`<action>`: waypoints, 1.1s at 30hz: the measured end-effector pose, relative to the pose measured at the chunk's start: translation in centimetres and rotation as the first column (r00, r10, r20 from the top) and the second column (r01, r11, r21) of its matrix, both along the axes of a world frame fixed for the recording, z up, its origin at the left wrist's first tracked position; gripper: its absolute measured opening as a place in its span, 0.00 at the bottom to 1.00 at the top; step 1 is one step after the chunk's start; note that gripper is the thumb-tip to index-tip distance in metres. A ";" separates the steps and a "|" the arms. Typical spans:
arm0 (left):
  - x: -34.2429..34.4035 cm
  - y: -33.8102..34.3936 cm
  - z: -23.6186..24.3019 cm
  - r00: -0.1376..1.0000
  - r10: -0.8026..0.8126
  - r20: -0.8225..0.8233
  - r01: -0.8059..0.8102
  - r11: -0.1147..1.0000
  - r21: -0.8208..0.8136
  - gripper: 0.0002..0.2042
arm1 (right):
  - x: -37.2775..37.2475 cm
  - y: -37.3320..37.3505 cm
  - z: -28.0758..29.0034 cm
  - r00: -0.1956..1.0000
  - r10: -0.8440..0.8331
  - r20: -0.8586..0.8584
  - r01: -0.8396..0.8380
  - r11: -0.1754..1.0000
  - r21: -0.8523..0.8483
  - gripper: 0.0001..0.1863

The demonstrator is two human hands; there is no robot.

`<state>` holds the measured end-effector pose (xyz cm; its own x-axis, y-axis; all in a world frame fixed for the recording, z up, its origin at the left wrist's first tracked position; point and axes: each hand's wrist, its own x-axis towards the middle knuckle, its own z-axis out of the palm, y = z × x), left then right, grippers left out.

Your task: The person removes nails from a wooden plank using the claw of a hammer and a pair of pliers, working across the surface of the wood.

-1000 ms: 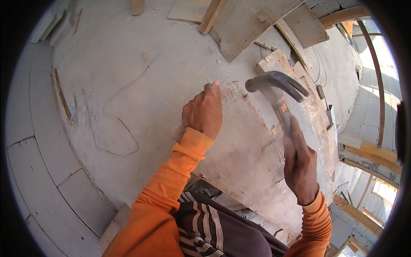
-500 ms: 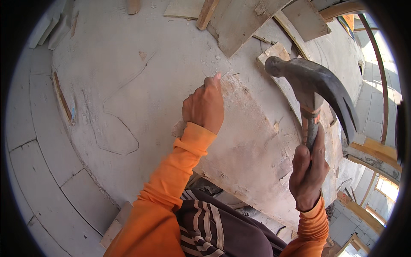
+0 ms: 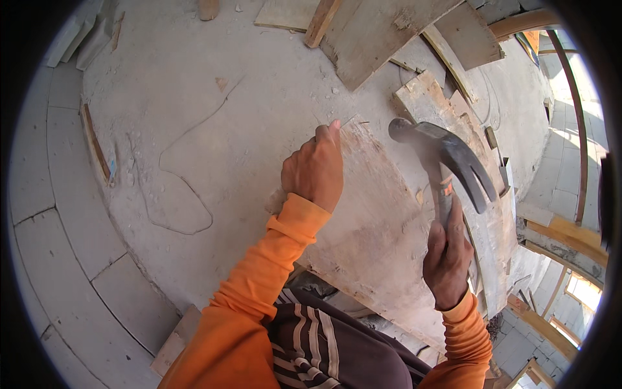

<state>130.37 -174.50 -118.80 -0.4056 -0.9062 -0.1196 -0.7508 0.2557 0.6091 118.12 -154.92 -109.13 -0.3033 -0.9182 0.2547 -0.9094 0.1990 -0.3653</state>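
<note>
A claw hammer (image 3: 447,152) with a dark metal head is raised over a worn plywood board (image 3: 369,214). Its handle is in my right hand (image 3: 448,259), which is closed around it, and the head tilts to the right. My left hand (image 3: 314,165) is closed at the board's far left edge, thumb pointing away from me. What its fingers hold is hidden under the hand. A small dark nail-like piece (image 3: 364,122) shows at the board's far corner, just right of the thumb.
More plywood pieces (image 3: 382,32) and planks (image 3: 421,97) lie beyond and to the right. A thin wire (image 3: 184,185) curls on the dusty floor at left. Pale blocks (image 3: 65,259) form a wall along the left side. Timber beams (image 3: 567,236) stand at the right.
The hammer and my right hand have moved left, and the hammer's head sits closer to the board's far corner. My left hand stays closed in nearly the same place.
</note>
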 end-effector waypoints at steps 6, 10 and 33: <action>0.5 0.7 -0.2 1.000 0.008 0.003 -0.008 0.999 0.036 0.22 | 0.9 0.0 -1.2 0.967 -0.136 0.216 0.097 0.978 0.183 0.27; 0.0 -0.2 -0.1 1.000 0.010 0.012 -0.010 1.000 0.000 0.21 | 3.5 -0.4 -2.3 0.895 -0.241 0.375 0.269 0.963 -0.024 0.30; -0.8 -0.3 -0.5 1.000 -0.004 0.030 0.004 1.000 -0.012 0.22 | 7.3 -2.6 -2.1 0.672 -0.351 0.652 0.553 0.824 -0.126 0.30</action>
